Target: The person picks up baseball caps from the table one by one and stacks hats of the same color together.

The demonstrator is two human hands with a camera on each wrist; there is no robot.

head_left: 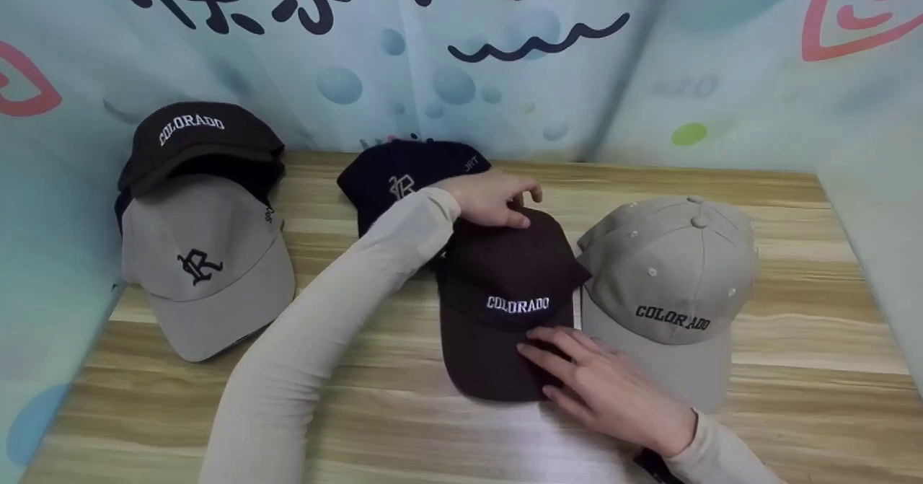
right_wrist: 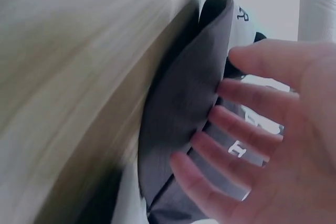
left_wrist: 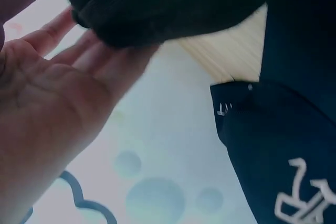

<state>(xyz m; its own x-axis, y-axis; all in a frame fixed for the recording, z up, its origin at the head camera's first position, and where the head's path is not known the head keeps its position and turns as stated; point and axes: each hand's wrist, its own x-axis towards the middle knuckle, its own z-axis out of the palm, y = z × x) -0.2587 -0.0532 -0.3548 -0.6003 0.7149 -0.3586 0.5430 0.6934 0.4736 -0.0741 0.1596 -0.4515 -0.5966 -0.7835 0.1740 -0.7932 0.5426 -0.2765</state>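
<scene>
A dark brown cap (head_left: 515, 260) with white COLORADO lettering lies in the middle of the table, brim toward me. At its back, my left hand (head_left: 487, 197) touches the crown; the left wrist view shows fairly straight fingers (left_wrist: 100, 59) against the dark cloth. My right hand (head_left: 613, 390) rests its spread fingertips on the right part of the brim, also seen as the grey-looking brim (right_wrist: 181, 98) in the right wrist view. Under my left forearm sits a navy cap (head_left: 382, 181) with an R emblem, partly hidden. To the right is a grey COLORADO cap (head_left: 670, 267).
On the left, a grey cap (head_left: 209, 239) with a black R leans against a dark COLORADO cap (head_left: 202, 138). A printed curtain (head_left: 447, 109) borders the wooden table (head_left: 389, 419) at the back and sides.
</scene>
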